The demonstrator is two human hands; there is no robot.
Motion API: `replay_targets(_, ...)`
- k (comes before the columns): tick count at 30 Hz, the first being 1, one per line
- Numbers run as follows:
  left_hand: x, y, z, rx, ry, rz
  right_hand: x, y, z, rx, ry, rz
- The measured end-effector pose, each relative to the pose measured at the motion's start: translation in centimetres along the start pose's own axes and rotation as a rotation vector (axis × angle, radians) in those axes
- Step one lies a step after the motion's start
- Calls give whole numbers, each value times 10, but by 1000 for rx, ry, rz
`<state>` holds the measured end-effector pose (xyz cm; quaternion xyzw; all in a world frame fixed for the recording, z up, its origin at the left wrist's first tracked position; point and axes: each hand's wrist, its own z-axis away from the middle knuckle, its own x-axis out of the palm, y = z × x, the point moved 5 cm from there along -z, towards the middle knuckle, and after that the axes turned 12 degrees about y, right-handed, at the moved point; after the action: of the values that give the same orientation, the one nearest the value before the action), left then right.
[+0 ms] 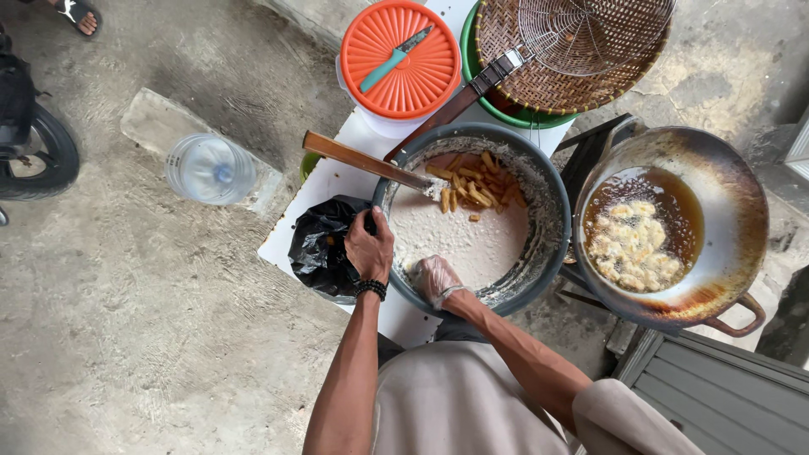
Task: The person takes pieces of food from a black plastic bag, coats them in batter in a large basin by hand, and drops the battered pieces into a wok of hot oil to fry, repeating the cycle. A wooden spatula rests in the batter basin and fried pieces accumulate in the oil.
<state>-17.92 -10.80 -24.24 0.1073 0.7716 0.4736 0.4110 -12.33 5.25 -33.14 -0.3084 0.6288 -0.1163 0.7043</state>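
A large grey basin (552, 202) holds white batter and a heap of yellow-brown cut pieces (474, 184). My left hand (369, 246), with a black bead bracelet, grips the basin's near-left rim. My right hand (433, 278) wears a thin clear glove smeared with batter and sits in the batter at the basin's near edge. A wooden-handled spatula (364, 160) leans into the basin from the left.
A dark wok (731, 194) at right holds hot oil with several frying pieces. Behind are an orange lid with a knife (401, 59), a woven tray with a wire skimmer (590, 34), a black bag (320, 244), a water bottle (209, 168) and a tyre (46, 156).
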Motion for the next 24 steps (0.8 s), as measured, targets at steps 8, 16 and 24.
replay_targets(8, 1, -5, 3, 9, 1, 4, 8, 4, 0, -15, 25, -55)
replay_targets(16, 7, -9, 4, -10, -24, -12, -1, 5, 2, 123, 16, -111)
replay_targets(24, 11, -4, 14, 103, 6, -4, 16, 40, -2, 383, -266, -376)
